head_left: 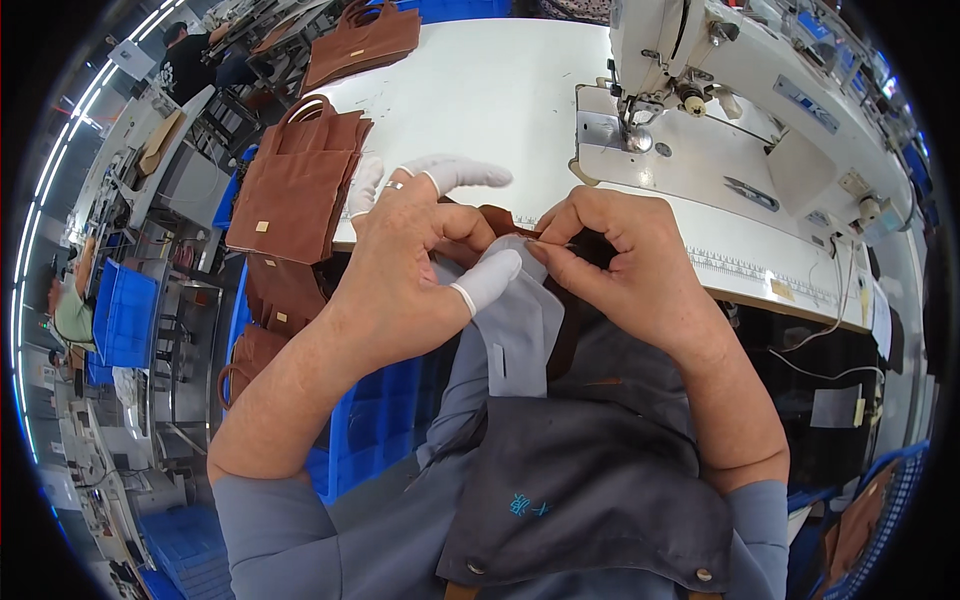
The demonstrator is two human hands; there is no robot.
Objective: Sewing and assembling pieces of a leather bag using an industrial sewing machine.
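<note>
My left hand (395, 270) and my right hand (640, 260) meet at the table's front edge, over my lap. Between them is a grey fabric piece (518, 330) with a small slit low on it, joined to a brown leather edge (497, 218). White finger covers sit on several left fingers, two of them stretched out; the left thumb and a bent finger hold the fabric. My right thumb and forefinger pinch its upper edge beside the leather. What lies inside that pinch is too small to make out.
A white sewing machine (745, 70) stands on the white table (500, 80) at right, with thread snips (750, 193) beside it. Brown leather bags (295, 190) are stacked along the left edge, another (362, 45) farther back. A blue crate (370, 425) stands below left.
</note>
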